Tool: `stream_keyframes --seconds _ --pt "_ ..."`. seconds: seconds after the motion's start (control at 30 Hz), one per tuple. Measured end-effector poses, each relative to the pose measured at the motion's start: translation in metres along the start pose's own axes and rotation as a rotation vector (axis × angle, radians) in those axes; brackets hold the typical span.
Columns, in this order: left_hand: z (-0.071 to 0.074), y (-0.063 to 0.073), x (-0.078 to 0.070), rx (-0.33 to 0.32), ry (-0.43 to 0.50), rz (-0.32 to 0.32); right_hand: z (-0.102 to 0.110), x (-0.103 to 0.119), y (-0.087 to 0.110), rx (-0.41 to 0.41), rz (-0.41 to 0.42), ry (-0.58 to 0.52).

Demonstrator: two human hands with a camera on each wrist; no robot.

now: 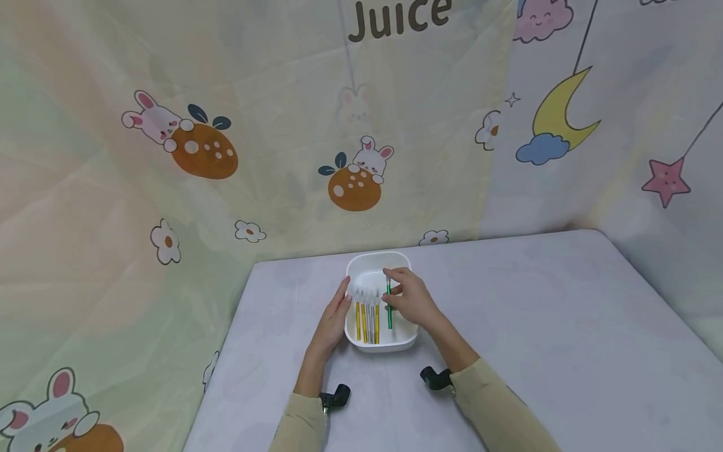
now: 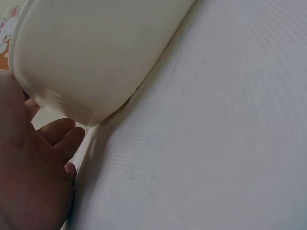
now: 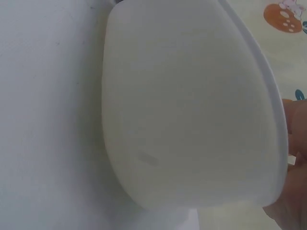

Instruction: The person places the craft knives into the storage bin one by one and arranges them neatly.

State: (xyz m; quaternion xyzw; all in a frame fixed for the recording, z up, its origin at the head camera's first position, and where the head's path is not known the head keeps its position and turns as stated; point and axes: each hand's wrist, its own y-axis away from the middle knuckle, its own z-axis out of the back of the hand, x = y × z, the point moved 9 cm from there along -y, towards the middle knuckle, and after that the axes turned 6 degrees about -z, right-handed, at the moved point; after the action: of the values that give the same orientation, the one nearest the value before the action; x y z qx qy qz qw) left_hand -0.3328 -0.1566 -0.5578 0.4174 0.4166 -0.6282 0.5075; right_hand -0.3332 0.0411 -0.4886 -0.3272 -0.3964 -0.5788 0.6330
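Note:
A white rectangular tub (image 1: 398, 339) with rounded corners stands on the table. In the head view my right hand (image 1: 415, 300) is over its right side, pinching a slim green stick (image 1: 390, 318) with a pale upper end. The stick stands nearly in line with several yellow and silver sticks (image 1: 364, 323), which lie side by side in the tub, their whitish tops upward. My left hand (image 1: 331, 323) rests along the tub's left wall, fingers at the rim. The left wrist view shows that hand (image 2: 36, 148) with relaxed fingers beside the tub's outer wall (image 2: 96, 52). Fingers (image 3: 295, 124) show past the rim in the right wrist view.
A pale cloth covers the table (image 1: 542, 326), and the tub sits near its back edge. Behind hangs a printed curtain (image 1: 282, 157) with rabbits, oranges and flowers. Dark wrist-worn cameras (image 1: 337, 397) are strapped at both sleeves.

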Motion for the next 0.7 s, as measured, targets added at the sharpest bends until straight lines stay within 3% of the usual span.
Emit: stream_keyframes --seconds 0.7 --pt "0.000 -0.001 0.003 0.008 0.016 0.015 -0.020 0.006 -0.010 0.054 -0.016 0.146"
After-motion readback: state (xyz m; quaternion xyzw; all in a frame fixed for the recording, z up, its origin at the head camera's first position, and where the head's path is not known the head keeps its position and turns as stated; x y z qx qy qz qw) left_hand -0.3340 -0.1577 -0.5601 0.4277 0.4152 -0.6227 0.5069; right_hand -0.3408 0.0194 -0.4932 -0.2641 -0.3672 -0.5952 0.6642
